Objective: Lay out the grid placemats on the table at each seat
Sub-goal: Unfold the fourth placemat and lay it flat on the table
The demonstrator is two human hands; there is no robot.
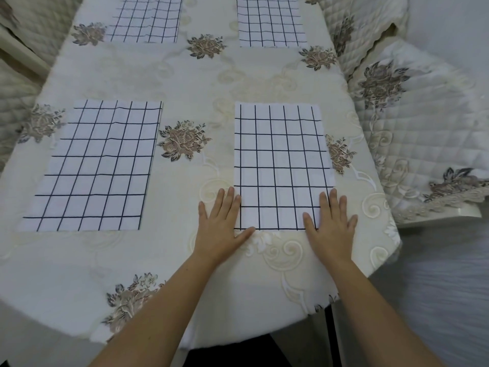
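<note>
Several white placemats with dark grid lines lie flat on the cream floral tablecloth (185, 83). The near right placemat (280, 160) has both my hands on its near corners. My left hand (222, 229) lies flat with straight fingers at the near left corner, thumb touching the front edge. My right hand (330, 226) presses flat on the near right corner, fingers spread. The near left placemat (92, 168) lies untouched. The far left placemat (148, 19) and the far right placemat (270, 21) sit at the table's far side, partly cut off by the frame.
Quilted cream chair covers stand at the right (412, 123), far right (352, 27) and left (16, 83) of the table. The table's near edge (238, 337) runs just in front of me, with pale floor (436, 287) to the right.
</note>
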